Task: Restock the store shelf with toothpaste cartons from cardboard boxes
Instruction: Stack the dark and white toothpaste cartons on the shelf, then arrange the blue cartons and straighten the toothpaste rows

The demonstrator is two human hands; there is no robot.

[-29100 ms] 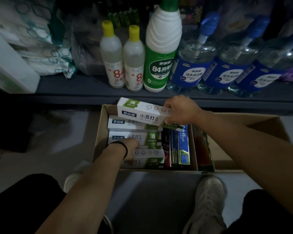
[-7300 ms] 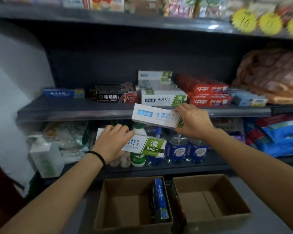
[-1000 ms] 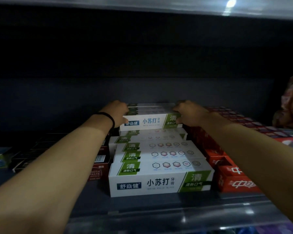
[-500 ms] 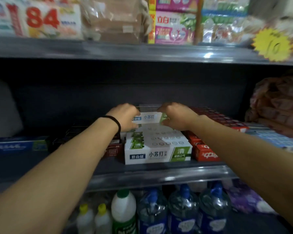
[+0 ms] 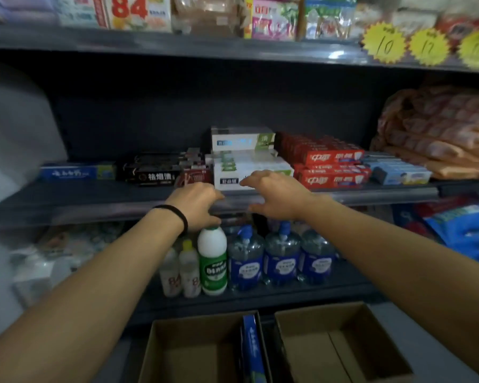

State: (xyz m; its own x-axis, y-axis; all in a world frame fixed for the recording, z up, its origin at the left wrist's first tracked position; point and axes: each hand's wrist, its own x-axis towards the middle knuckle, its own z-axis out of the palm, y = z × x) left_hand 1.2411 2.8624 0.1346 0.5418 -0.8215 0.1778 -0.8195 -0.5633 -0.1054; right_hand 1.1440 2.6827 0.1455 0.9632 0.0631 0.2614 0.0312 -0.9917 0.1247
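- Hands: left hand (image 5: 197, 206) and right hand (image 5: 274, 194) hover empty, fingers loosely spread, before the shelf (image 5: 100, 201)
- Blue toothpaste carton (image 5: 252, 352) stands on edge in the left cardboard box (image 5: 161, 352)
- Carton looks light, stiff, crushable: best pinched by its long sides

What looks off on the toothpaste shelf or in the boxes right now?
Little stands out. The white-and-green toothpaste cartons sit squarely stacked, with one more row on top at the back. One blue carton stands on edge in the left brown cardboard box, still unshelved. Both hands hold nothing.
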